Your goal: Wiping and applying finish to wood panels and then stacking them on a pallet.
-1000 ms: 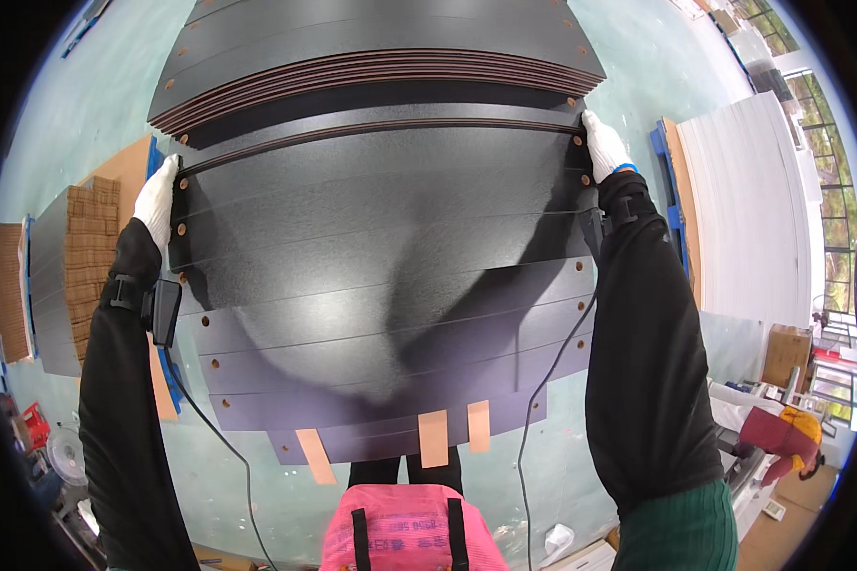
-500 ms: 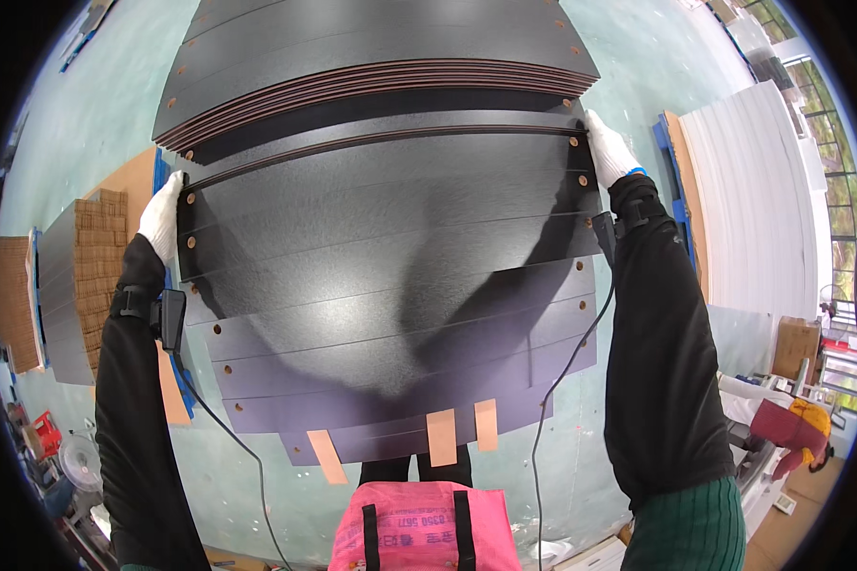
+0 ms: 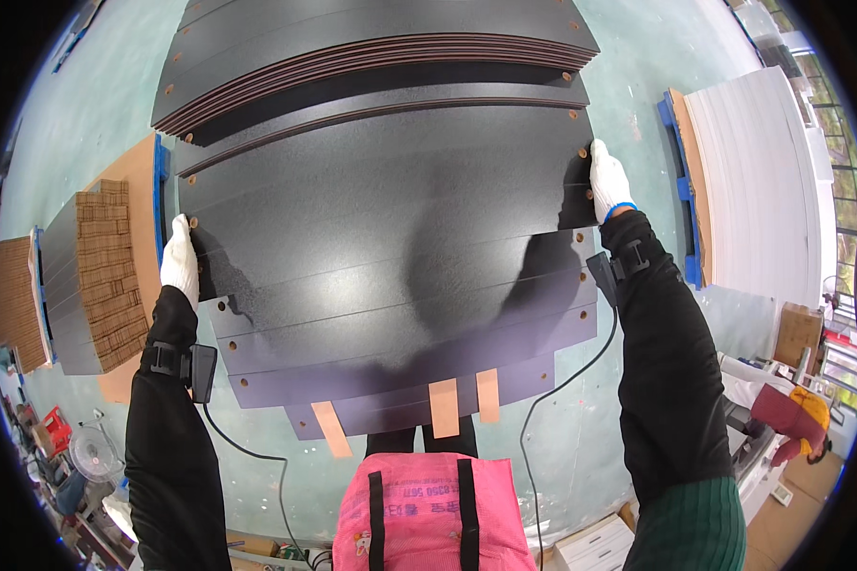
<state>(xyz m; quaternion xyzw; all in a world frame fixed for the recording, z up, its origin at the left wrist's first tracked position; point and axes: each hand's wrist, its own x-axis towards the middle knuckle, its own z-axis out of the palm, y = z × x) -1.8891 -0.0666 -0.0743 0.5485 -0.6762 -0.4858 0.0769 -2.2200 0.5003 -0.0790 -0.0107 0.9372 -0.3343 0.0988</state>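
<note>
Wide black boards (image 3: 381, 181) lie overlapped like steps in front of me, with small round holes along their left and right ends. My left hand (image 3: 180, 259), in a white knit glove, is closed at the left end of one of the nearer boards. At the right end, somewhat farther from me, my right hand (image 3: 610, 179) in a matching glove is closed on the edge. The undersides of the boards hide some of my fingers. Tan strips (image 3: 444, 409) stick out from the nearest, purplish-looking boards.
Beyond lies a thick fanned stack of black boards (image 3: 381, 52). White panels (image 3: 747, 181) stand on a blue pallet at right; brown-edged panels (image 3: 105, 276) are at left. A pink bag (image 3: 433, 514) hangs before me. A person (image 3: 792, 419) is at far right.
Both my hands have slid toward me along the ends of the boards. The whole view has shifted, so the boards sit higher in the picture. The boards look otherwise unmoved.
</note>
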